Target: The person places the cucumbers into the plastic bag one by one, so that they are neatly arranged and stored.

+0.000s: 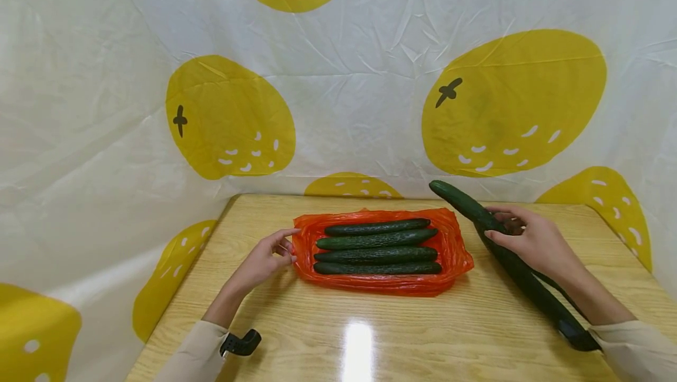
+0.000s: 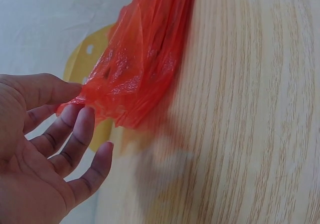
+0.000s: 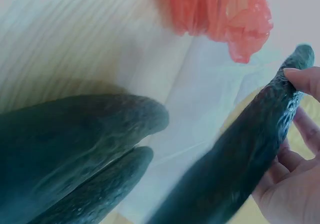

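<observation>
A red plastic bag (image 1: pixel 455 253) lies opened out in a tray-like shape at the middle of the table, with several dark green cucumbers (image 1: pixel 378 254) side by side in it. My left hand (image 1: pixel 270 258) pinches the left edge of the bag between thumb and fingers, the other fingers loosely bent. To the right of the bag, my right hand (image 1: pixel 529 238) grips one more cucumber (image 3: pixel 240 139), tilted with its far tip raised toward the back wall. Two further cucumbers, a nearer one (image 3: pixel 75 139) and a thinner-looking one (image 3: pixel 110 184), lie beneath the right forearm, partly hidden in the head view.
The pale wood-grain table (image 1: pixel 296 335) ends at a white sheet (image 1: pixel 359 117) printed with yellow fruit, which hangs behind and along the left side. Each wrist carries a dark strapped-on device, one on the left (image 1: pixel 240 344) and one on the right (image 1: pixel 579 336).
</observation>
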Demonstrator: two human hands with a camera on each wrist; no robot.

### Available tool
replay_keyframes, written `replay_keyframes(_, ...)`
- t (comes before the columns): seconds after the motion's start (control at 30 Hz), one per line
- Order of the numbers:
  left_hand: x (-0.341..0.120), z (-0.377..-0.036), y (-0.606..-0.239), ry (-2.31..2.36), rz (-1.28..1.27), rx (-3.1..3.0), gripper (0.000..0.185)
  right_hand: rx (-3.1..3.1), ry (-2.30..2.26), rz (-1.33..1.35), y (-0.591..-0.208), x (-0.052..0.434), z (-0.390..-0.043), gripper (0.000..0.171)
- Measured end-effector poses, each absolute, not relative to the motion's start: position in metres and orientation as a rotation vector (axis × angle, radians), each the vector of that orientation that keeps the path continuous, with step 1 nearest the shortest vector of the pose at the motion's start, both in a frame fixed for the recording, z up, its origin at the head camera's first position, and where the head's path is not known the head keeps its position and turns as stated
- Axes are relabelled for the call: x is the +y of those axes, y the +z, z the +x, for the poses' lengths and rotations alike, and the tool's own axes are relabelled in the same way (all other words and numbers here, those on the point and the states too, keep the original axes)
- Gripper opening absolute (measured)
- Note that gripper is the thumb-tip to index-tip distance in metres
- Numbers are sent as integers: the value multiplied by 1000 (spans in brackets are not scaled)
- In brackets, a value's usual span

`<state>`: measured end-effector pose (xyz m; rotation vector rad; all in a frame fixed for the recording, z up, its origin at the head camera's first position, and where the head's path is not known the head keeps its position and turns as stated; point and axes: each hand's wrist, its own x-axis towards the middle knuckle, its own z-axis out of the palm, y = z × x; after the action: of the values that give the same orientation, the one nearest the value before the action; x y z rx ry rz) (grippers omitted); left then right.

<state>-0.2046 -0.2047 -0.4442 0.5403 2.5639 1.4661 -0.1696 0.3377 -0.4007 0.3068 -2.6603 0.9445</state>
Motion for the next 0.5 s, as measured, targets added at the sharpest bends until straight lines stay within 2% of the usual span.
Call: replay_keyframes(0.5, -203, -205, -444, 1471, 552, 2561, 57, -2628, 1005, 539, -390, 316, -178, 39)
